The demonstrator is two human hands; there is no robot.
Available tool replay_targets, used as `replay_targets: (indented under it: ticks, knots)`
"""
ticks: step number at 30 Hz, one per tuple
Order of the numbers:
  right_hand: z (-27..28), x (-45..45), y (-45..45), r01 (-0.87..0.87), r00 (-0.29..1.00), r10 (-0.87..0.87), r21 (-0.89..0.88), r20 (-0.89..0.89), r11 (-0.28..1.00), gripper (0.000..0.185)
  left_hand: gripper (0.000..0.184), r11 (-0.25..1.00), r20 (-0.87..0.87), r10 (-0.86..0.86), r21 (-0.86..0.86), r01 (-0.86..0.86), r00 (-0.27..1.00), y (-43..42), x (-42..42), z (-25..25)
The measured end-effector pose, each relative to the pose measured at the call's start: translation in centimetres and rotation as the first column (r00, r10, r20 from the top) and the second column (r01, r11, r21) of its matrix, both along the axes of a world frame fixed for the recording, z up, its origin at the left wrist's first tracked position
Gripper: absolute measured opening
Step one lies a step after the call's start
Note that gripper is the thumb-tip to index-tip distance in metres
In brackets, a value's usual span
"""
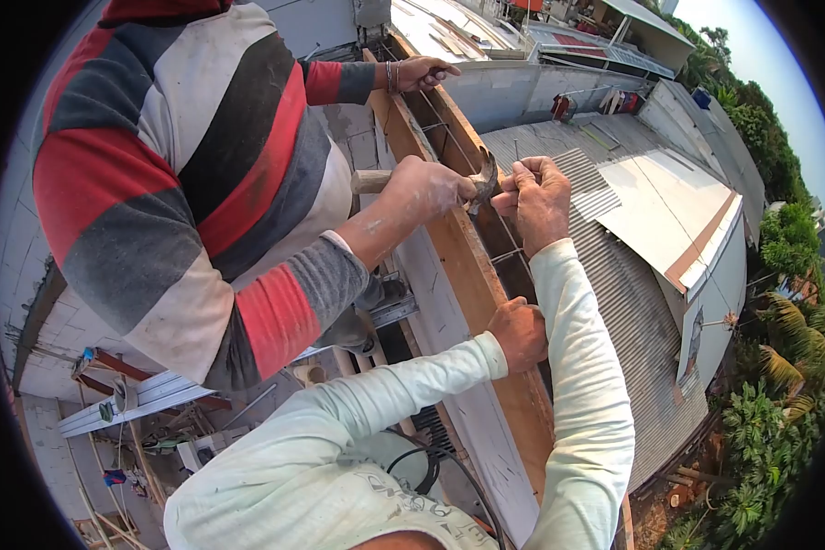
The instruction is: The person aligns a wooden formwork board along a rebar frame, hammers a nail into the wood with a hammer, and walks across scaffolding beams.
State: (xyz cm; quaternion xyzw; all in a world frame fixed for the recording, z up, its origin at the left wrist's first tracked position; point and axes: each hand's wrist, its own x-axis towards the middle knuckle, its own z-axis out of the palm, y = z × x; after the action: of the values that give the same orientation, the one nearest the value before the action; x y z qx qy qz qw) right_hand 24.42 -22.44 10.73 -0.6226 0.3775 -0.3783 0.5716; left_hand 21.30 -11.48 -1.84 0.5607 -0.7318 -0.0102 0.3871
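My right hand [536, 197] is closed in a pinch, with what looks like a thin nail [516, 149] standing up from the fingertips. Just left of those fingers is the head of a claw hammer [482, 186], whose wooden handle lies in a co-worker's hand [428, 194]. My left hand [520, 335] is curled into a fist at the top of the wooden formwork [472, 284]; anything inside it is hidden. The co-worker's other hand [426, 72] is stretched over the formwork's far end.
Thin metal rods [508, 255] cross between the formwork boards. A corrugated roof [568, 275] lies below on the right, with trees [770, 449] beyond. The co-worker in a striped top [220, 156] stands close on the left. A black cable [463, 463] runs past my body.
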Motion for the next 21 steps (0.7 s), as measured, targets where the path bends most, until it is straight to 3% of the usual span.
replay_targets:
  ticks: [3,9,11,15,21]
  knots:
    - [0.2,0.2,0.0,-0.007,1.0,0.006,0.002,0.022,1.0,0.013,0.012,0.998,0.03,-0.009,0.066,0.007,1.0,-0.3,-0.2,-0.6]
    - [0.6,0.8,0.2,-0.013,1.0,0.013,-0.024,-0.008,1.0,0.012,0.012,0.996,-0.023,0.043,-0.071,-0.045,0.999,-0.6,-0.4,-1.5]
    - [0.5,0.9,0.2,-0.022,1.0,0.022,-0.016,0.002,1.0,0.011,0.009,1.0,-0.128,-0.011,0.009,0.013,0.992,-0.4,-0.1,-0.9]
    - [0.0,0.9,0.0,-0.044,0.999,0.045,-0.037,0.007,0.998,0.012,0.007,0.998,-0.195,0.039,0.049,-0.03,0.98,-0.4,-0.2,-0.1]
    - [-0.2,0.9,0.3,-0.025,1.0,0.025,-0.009,-0.011,1.0,0.013,0.009,1.0,-0.103,0.003,-0.024,-0.006,0.995,-0.6,0.0,-0.6]
